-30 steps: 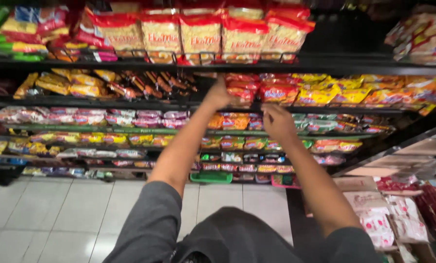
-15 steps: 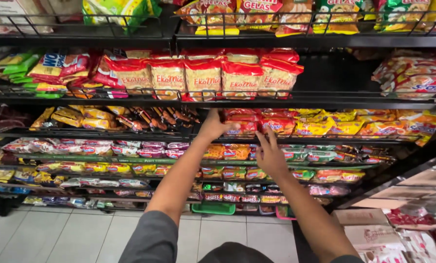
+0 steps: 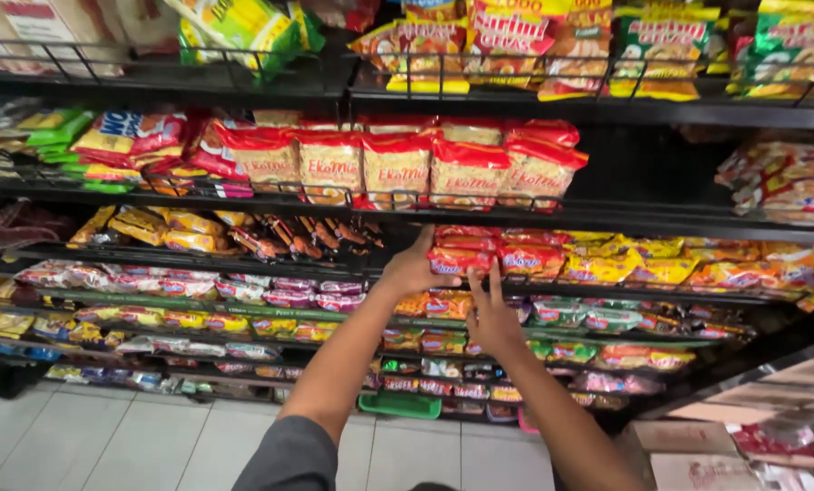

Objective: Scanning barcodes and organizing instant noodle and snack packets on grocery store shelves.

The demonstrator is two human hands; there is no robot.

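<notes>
Both hands have dropped slightly along the shelf (image 3: 607, 218). The left hand (image 3: 413, 268) grips the red snack packet (image 3: 459, 259) at the row's end; the right hand (image 3: 490, 314) hovers open-fingered just below, holding nothing.

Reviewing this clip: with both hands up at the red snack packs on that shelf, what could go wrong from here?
The left hand touches a stack of red packs at the shelf's front edge; a nudge could tip some off onto the floor. The right hand is spread open just below, so it might knock the neighbouring packs askew.
</notes>
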